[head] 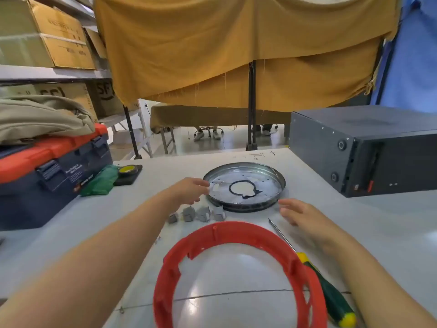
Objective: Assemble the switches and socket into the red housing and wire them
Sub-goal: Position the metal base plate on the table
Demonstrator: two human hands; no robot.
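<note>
Red plastic ring housing (pixel 238 263) is lying nearest on the white surface (pixel 354 223). Four small grey switch parts (pixel 197 213) are sitting just beyond it, before a round metal plate (pixel 244 189). Both hands are hovering released, left hand (pixel 189 190) touching the plate's rim, right hand (pixel 300 213) beside a green-handled screwdriver (pixel 314 273).

The white table (pixel 354 221) bears a red housing (pixel 227 230), screwdriver (pixel 326 290), metal dish (pixel 244 189), grey switches (pixel 196 214), toolbox (pixel 47 176) and black case (pixel 369 150).
</note>
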